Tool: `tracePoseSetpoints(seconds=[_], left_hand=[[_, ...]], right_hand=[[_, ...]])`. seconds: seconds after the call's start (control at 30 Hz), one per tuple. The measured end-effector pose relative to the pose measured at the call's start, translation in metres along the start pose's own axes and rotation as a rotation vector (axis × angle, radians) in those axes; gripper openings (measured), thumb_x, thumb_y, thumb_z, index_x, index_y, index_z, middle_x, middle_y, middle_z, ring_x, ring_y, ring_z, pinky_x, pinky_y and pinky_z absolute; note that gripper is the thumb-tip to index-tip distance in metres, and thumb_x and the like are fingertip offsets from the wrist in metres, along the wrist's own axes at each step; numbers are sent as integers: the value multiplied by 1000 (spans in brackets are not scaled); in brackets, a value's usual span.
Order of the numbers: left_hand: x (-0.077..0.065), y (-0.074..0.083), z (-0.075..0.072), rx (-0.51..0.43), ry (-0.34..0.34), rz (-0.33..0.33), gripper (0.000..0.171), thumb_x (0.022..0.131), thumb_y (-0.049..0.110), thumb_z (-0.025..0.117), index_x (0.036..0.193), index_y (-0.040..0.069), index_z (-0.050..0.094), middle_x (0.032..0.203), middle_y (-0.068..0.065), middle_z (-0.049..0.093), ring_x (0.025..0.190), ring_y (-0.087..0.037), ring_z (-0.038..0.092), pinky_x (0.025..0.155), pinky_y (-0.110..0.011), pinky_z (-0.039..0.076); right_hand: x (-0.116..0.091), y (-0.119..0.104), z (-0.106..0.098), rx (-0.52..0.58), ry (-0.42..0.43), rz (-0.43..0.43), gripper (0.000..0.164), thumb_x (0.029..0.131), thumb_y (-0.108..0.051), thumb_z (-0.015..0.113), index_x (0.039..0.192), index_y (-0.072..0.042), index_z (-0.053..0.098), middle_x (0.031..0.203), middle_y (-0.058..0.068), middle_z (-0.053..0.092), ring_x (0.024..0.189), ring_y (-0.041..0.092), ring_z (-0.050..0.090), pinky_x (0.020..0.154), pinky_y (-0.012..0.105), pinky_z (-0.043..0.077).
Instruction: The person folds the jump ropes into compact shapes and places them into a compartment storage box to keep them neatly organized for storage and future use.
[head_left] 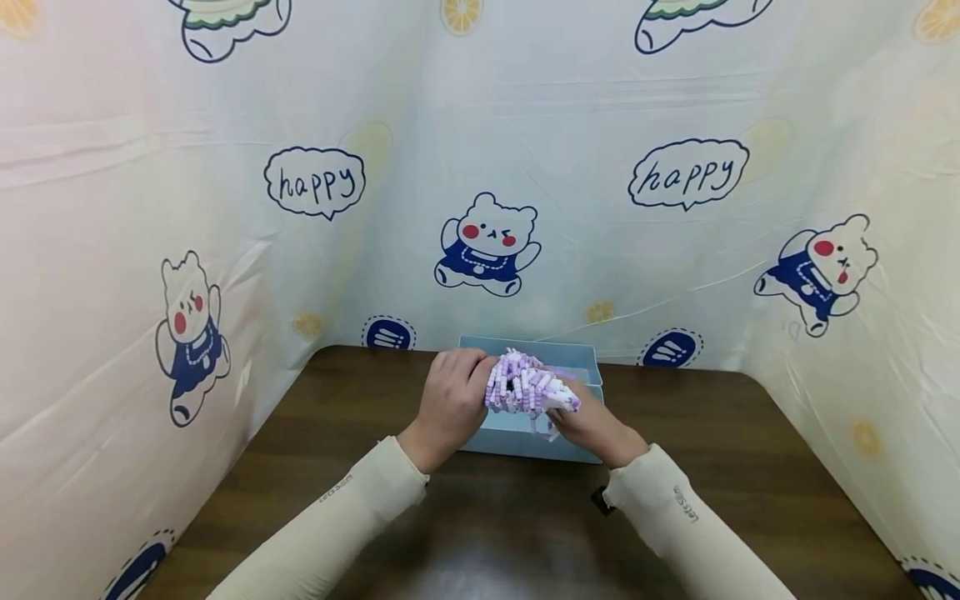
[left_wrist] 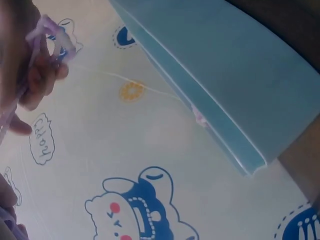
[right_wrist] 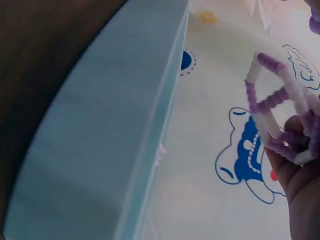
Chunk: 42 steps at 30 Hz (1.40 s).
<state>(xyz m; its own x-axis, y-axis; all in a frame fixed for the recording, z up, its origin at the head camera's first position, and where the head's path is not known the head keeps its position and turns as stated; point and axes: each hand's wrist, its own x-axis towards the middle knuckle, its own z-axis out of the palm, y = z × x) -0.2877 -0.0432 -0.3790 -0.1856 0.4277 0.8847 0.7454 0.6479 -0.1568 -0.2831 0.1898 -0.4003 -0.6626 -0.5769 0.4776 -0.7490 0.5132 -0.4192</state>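
A bundled beaded rope (head_left: 525,387), its segments purple and white, is held up over the light blue box (head_left: 525,446). My left hand (head_left: 453,396) grips the bundle's left side with curled fingers. From the right, my right hand (head_left: 592,421) holds it, partly hidden behind the beads. Loops of the rope (right_wrist: 271,63) stand out from the fingers in the right wrist view. The left wrist view catches a blurred loop at its upper left edge. The box is open at the top, and its side wall (left_wrist: 235,65) fills much of that view.
A small pale pink piece (left_wrist: 199,115) shows at the box rim. The box stands toward the back of a dark wooden table (head_left: 360,508). Behind and at both sides hangs a printed cloth (head_left: 570,250) with bears and lettering. A small black object (head_left: 602,501) sits by the right cuff.
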Motion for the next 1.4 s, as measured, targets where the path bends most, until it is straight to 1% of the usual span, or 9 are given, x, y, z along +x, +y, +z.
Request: tracePoseSetpoints(seconds=[0.07,0.17,0.37,0.53,0.67,0.8,0.97,1.23,1.4], left_hand=[[1,0,0,15,-13,-7,24,88,14,72,107,2,64,97,-11,60,85,-25,57,70,-37,46],[3,0,-1,44,-28,-14,23,88,14,71,107,1,64,96,-11,60,85,-26,57,70,-37,46],[4,-1,-3,83,-43,-29,22,89,15,70,105,1,65,96,-12,61,85,-26,58,68,-37,46],[7,-8,-4,97,-21,-67,20,90,14,69,104,1,65,95,-12,61,84,-27,58,66,-38,45],[11,-14,-6,106,-13,-96,21,91,14,68,106,0,64,94,-13,60,83,-27,57,67,-38,44],[14,-20,-8,129,-6,-104,22,91,14,69,107,-1,65,95,-14,60,81,-27,57,65,-38,43],[14,-27,-7,172,-4,-92,20,91,14,68,104,-1,65,94,-14,60,80,-28,57,65,-39,44],[13,-43,-7,251,-64,-145,20,93,13,65,107,-2,66,95,-15,61,82,-30,58,66,-39,44],[8,-51,-4,275,-103,-146,22,94,13,64,110,-2,65,98,-16,61,86,-31,57,69,-39,44]], right_hand=[[-1,-1,7,-29,-30,59,49,103,-15,48,150,-7,35,149,10,42,132,22,42,103,44,39],[1,-4,17,10,-49,175,50,100,-22,56,146,-10,42,139,6,51,118,17,53,97,42,45],[4,-9,35,320,-78,267,29,89,-14,72,115,-17,59,90,-1,64,75,17,62,66,34,54],[-1,-15,49,486,-105,326,57,83,-20,78,131,-24,48,88,0,68,71,22,64,62,37,55],[-6,-17,62,498,-106,318,70,87,-25,75,145,-19,37,89,1,71,73,23,66,64,37,54],[-11,-19,72,509,-95,277,51,99,-16,56,145,-5,36,97,9,71,80,23,69,69,34,56],[-14,-21,77,525,-46,308,35,104,-9,43,139,-4,42,99,9,67,84,22,69,69,33,57],[-16,-51,58,516,92,286,28,101,-1,47,128,5,55,93,19,66,84,36,66,75,49,54],[-20,-70,47,564,134,162,22,103,0,39,110,4,59,75,22,60,65,37,61,56,45,54]])
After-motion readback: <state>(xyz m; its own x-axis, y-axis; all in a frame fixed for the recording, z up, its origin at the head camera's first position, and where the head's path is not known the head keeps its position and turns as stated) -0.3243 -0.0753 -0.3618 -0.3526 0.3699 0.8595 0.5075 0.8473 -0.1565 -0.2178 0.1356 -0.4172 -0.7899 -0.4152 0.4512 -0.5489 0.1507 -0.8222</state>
